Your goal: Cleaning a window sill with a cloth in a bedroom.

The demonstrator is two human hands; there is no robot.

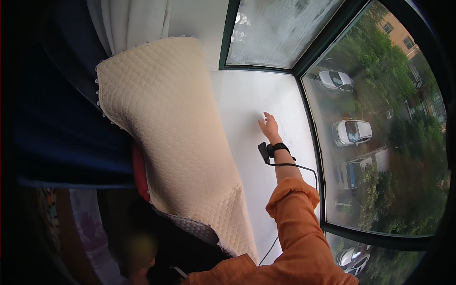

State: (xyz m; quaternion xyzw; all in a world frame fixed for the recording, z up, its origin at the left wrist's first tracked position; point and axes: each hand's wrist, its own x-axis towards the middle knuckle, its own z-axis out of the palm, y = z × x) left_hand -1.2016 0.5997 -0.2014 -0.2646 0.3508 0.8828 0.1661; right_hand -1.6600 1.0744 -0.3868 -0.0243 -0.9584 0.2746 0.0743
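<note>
My right hand (269, 127) is over the white windowsill (245, 103), its fingers apart and nothing in it. A black strapped device with a cable is on that wrist, below a rolled orange sleeve. To the left of the hand, not touching it, a cream quilted pad (178, 117) with a looped edging lies along the sill. Its left side hangs over the edge, and its lower end is folded, showing a greyish underside. At the dark bottom left, what appears to be my left hand (140, 269) is blurred and mostly hidden; its fingers and anything in it cannot be made out.
Dark green window frames (313, 142) border the sill at the right and top, with parked cars and trees outside. White curtain fabric (131, 21) hangs at the upper left, above dark blue cloth (71, 142). A red item (139, 171) shows under the pad's left edge.
</note>
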